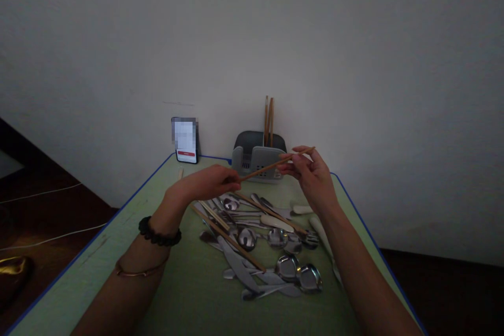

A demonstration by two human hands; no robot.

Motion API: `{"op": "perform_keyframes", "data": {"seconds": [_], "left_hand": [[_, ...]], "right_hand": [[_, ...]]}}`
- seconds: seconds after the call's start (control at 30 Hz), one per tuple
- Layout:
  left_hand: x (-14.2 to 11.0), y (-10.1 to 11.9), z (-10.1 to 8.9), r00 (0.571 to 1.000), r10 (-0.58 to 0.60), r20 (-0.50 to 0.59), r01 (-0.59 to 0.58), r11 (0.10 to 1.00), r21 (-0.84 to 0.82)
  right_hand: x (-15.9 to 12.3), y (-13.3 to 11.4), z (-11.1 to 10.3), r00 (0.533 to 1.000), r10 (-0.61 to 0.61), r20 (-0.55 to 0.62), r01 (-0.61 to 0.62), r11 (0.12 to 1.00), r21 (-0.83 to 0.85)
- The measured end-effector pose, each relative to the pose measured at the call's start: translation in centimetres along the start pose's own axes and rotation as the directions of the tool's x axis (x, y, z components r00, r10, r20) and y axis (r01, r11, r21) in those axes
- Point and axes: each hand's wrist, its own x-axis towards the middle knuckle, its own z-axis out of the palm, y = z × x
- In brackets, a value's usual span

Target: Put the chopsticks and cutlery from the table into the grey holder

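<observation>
Held chopstick: the chopstick (262, 170) is in the air above the table (169, 312), slanting up from the left hand to the right, in front of the grey holder (268, 155).
Left hand: the left hand (218, 178) closes over the lower end; its fingertips are mostly hidden, so their exact placing cannot be told.
Right hand: the right hand (311, 170) holds the upper end in a narrow pinch, thumb against fingers, the tip showing past them.
Pinch: light but firm seems best, since thin round wood probably rolls easily between fingertips.
Two-handed hold: matching pressure at both ends should keep the stick steady; pulling one way could twist it loose.
Grey holder: upright chopsticks (271, 118) stand in it, so a sideways swing of the held stick might knock them.
Cutlery: spoons (247, 239), knives (236, 265) and loose chopsticks (228, 239) lie crossed below; wrists are better carried high over them.
Phone: it (186, 142) leans against the wall (354, 63), well apart from the right hand.
</observation>
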Motion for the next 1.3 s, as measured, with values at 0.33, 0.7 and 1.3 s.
{"op": "perform_keyframes", "data": {"seconds": [0.33, 0.7, 1.3], "left_hand": [[-0.21, 0.46, -0.27, 0.997, 0.047, 0.067, -0.035, 0.984, -0.173], [-0.38, 0.22, -0.01, 0.980, -0.020, 0.200, 0.073, 0.963, -0.259], [-0.02, 0.26, 0.28, 0.992, 0.040, 0.121, -0.005, 0.960, -0.279]], "right_hand": [[0.08, 0.00, 0.13, 0.999, 0.030, -0.041, -0.029, 0.999, 0.024], [0.05, 0.15, 0.19, 0.994, 0.077, -0.082, -0.073, 0.996, 0.053], [0.14, 0.62, 0.04, 0.998, 0.059, 0.015, -0.059, 0.998, -0.033]]}}
